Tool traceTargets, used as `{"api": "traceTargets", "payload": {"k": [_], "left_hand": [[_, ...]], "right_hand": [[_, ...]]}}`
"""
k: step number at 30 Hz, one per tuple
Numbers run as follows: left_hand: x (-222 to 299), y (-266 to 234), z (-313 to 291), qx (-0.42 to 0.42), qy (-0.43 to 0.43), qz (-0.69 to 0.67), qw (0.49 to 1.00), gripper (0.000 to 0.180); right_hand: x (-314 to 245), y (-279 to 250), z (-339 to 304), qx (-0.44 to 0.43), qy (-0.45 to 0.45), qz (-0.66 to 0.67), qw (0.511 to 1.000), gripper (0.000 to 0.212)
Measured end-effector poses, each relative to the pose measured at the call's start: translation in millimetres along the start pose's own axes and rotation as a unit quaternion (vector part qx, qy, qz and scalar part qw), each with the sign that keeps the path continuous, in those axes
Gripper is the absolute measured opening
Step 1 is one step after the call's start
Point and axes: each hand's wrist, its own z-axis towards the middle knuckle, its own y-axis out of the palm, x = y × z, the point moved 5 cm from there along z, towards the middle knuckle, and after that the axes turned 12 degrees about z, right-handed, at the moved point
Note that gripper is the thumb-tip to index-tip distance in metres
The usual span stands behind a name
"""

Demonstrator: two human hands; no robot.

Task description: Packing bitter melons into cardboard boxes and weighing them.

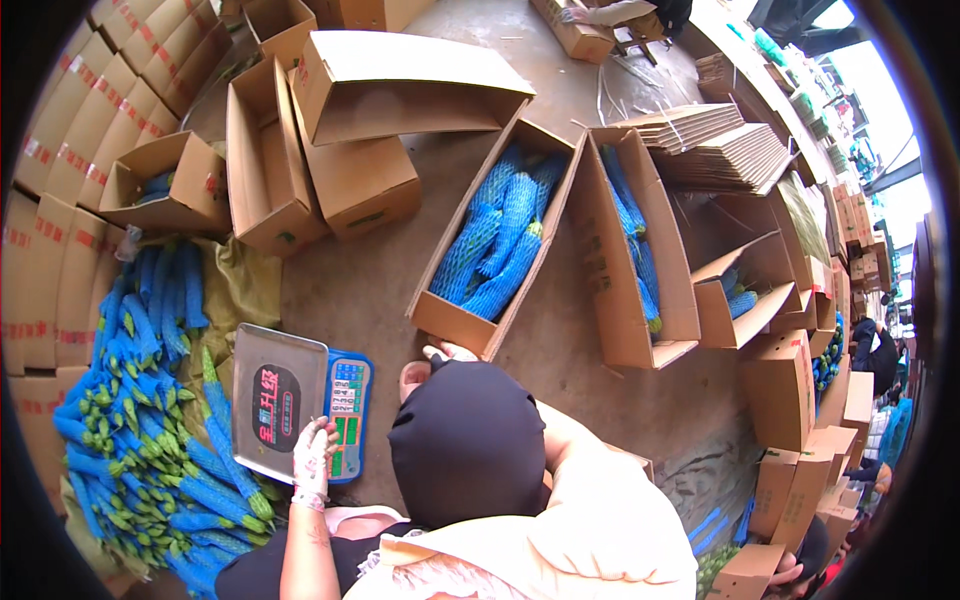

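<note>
My left hand (314,455), in a whitish glove, is over the near right edge of a blue weighing scale (352,375), its fingers loosely apart and nothing visible in them. The scale's metal pan (318,375) is bare. My right hand (452,351), also gloved, is at the near end of a long open cardboard box (455,322). A rounded black cloth-covered shape (465,440) hides most of this hand, so its grip does not show. Inside the box lie several long green vegetables (515,220) in blue net sleeves.
Heaped net-sleeved vegetables (170,450) lie on yellowish sheeting (255,290) at the left. Another filled box (675,355) stands to the right, with flattened cartons (720,150) behind it. Open boxes (270,215) stand at the back left. Another person's arm (610,12) reaches over a far box.
</note>
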Motion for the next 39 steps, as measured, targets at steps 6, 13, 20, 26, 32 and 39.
{"api": "traceTargets", "payload": {"k": [6, 13, 20, 26, 32, 39], "left_hand": [[14, -10, -9, 0.016, 0.018, 0.088, 0.996, 0.034], [-6, -19, 4, 0.021, 0.018, 0.079, 0.996, 0.033], [25, -18, -1, 0.023, 0.019, 0.205, 0.978, 0.034], [50, -27, -1, 0.021, 0.05, 0.27, 0.961, 0.034], [66, -55, -60, 0.08, 0.065, 0.297, 0.949, 0.033], [90, -93, -208, 0.253, 0.195, 0.49, 0.811, 0.036]], "right_hand": [[-30, -72, 70, 0.042, -0.046, -0.014, 0.998, 0.062], [-87, -166, 178, 0.259, -0.029, 0.422, 0.868, 0.042], [-341, -93, 259, 0.055, -0.198, 0.513, 0.834, 0.05], [-422, -94, 322, -0.128, -0.153, 0.432, 0.879, 0.049], [-436, -22, 131, 0.048, -0.597, -0.193, 0.777, 0.037], [-302, 62, -87, -0.376, -0.326, -0.043, 0.866, 0.026]]}}
